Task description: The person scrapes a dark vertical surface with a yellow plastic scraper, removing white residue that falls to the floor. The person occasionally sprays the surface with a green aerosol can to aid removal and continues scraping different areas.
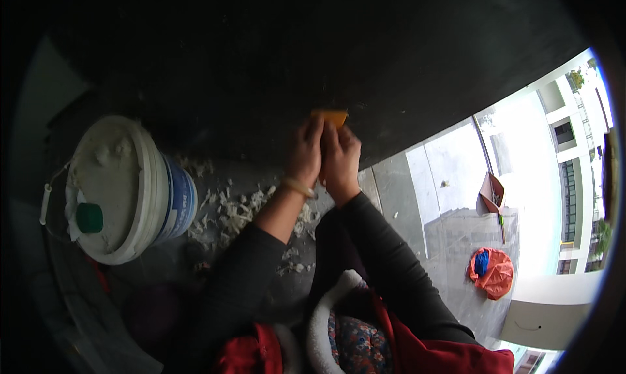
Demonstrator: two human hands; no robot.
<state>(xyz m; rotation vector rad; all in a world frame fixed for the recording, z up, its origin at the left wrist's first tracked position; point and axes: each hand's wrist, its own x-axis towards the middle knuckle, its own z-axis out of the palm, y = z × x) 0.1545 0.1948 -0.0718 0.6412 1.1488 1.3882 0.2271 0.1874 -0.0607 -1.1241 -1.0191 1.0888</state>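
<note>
My left hand point(304, 154) and my right hand point(341, 154) are close together near the middle of the view, both gripping a flat orange scraper-like tool point(335, 117). Its far edge is against or just above a large dark surface point(313, 46); contact cannot be told. The fingers hide much of the tool. A bangle circles my left wrist. Pale scrapings point(239, 210) lie scattered on the grey floor below my left forearm.
At the left stands a white lidded bucket point(112, 188) with a blue label and a green cap point(90, 218) on its lid. To the right on the floor are a dustpan point(492, 194) with a long handle and an orange bag point(499, 273) with something blue.
</note>
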